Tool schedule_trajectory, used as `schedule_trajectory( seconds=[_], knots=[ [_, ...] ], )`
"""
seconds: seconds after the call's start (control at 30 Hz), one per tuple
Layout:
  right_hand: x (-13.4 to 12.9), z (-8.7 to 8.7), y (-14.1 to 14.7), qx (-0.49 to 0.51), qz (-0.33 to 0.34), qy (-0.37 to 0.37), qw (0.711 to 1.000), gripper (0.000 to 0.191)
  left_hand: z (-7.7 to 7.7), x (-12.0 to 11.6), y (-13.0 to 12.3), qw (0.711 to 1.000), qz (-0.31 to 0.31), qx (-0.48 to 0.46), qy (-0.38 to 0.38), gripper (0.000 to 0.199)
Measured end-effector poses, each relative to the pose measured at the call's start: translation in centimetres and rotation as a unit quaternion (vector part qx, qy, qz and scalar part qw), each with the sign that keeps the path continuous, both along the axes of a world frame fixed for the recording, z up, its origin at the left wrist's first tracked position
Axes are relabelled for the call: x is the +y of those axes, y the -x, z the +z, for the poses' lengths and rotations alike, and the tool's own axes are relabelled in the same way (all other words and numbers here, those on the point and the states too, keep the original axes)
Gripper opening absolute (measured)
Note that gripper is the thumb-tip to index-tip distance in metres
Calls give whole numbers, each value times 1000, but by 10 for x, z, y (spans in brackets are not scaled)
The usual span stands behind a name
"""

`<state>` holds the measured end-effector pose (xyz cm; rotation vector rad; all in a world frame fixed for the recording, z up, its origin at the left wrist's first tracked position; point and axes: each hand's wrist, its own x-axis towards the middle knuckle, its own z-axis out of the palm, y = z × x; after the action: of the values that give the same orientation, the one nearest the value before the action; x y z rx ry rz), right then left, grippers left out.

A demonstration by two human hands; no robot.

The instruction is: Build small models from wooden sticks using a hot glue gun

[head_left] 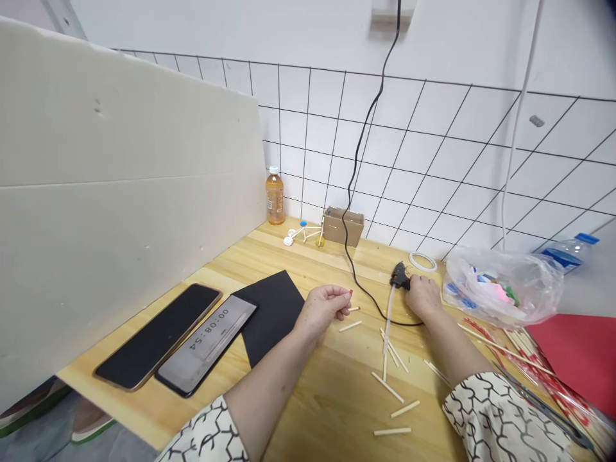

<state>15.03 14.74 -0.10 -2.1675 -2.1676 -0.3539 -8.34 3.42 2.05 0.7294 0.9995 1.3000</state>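
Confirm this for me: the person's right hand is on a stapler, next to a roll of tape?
Not a stapler: the head view shows the right hand on a glue gun. The rest stands, as it is next to a roll of tape.

The left hand [321, 312] pinches a short wooden stick [350, 294] with a red tip between thumb and fingertips, holding it up off the surface. The right hand [423, 296] curls over the back of a black hot glue gun [399, 276]. A long pale stick [386, 340] runs down from beside the gun toward the viewer. Short cut wooden sticks [389, 387] lie scattered at loose angles between and below both hands.
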Motion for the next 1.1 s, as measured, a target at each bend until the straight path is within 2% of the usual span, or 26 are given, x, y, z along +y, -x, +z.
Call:
schedule_trajectory(
  seconds=[0.17, 0.27, 0.43, 0.5, 0.57, 0.6, 0.67, 0.73, 0.8, 0.9, 1.0, 1.1],
  knots=[
    [1, -3, 2, 19, -10, -23, 1000, 32, 0, 0, -1, 1000, 2, 2, 5, 27],
    [-3, 3, 2, 37, -18, -58, 997, 32, 1, 0, 0, 1000, 6, 6, -1, 25],
    [-18, 34, -5, 82, -10, -126, 989, 41, 3, 0, 1, 1000, 24, 7, -15, 26],
    [-32, 49, -7, 132, -1, -135, 982, 37, 4, -1, 1, 999, 33, 1, -15, 26],
    [-50, 60, -8, 287, 2, -113, 951, 31, 6, -1, 2, 999, 38, -6, -11, 26],
    [-60, 63, -8, 372, 16, -87, 924, 33, 6, -2, 2, 999, 40, -10, -11, 26],
    [-79, 64, -6, 531, 83, -11, 843, 39, 7, -2, 2, 999, 44, -19, -10, 26],
    [-96, 61, -4, 629, 134, 77, 762, 41, 7, -2, 3, 998, 46, -29, -10, 25],
    [-109, 55, -1, 671, 150, 148, 710, 39, 7, -1, 3, 998, 50, -36, -13, 24],
    [-121, 47, 3, 677, 150, 218, 687, 30, 6, 0, 3, 998, 51, -40, -18, 23],
    [-125, 42, 6, 662, 139, 251, 692, 21, 5, 1, 3, 998, 49, -36, -26, 23],
    [-126, 37, 6, 658, 117, 251, 700, 23, 5, 1, 3, 998, 46, -34, -32, 23]
  ],
)
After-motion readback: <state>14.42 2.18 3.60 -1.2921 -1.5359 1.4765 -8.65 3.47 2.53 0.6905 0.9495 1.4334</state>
